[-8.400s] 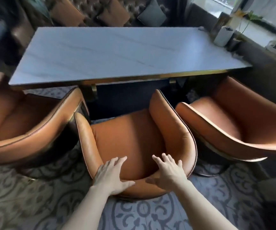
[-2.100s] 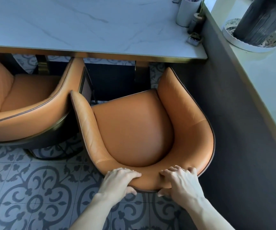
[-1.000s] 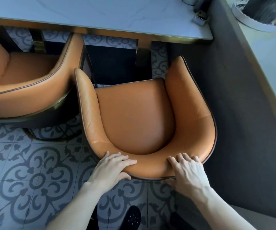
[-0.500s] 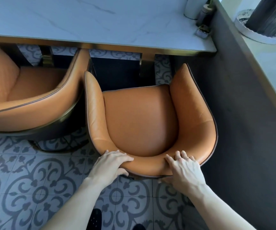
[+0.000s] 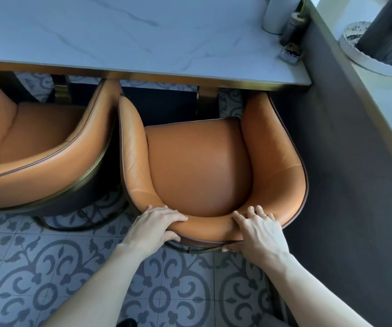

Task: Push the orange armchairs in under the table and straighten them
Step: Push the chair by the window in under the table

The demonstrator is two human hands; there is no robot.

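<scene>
Below, the orange armchair is being gripped at its back rim by the left hand and right hand, fingers curled over, arm tips being positioned just under the marble table edge.

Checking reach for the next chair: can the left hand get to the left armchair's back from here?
Probably yes: the left hand grips the right armchair, and only bare floor separates it from the left armchair.
</scene>
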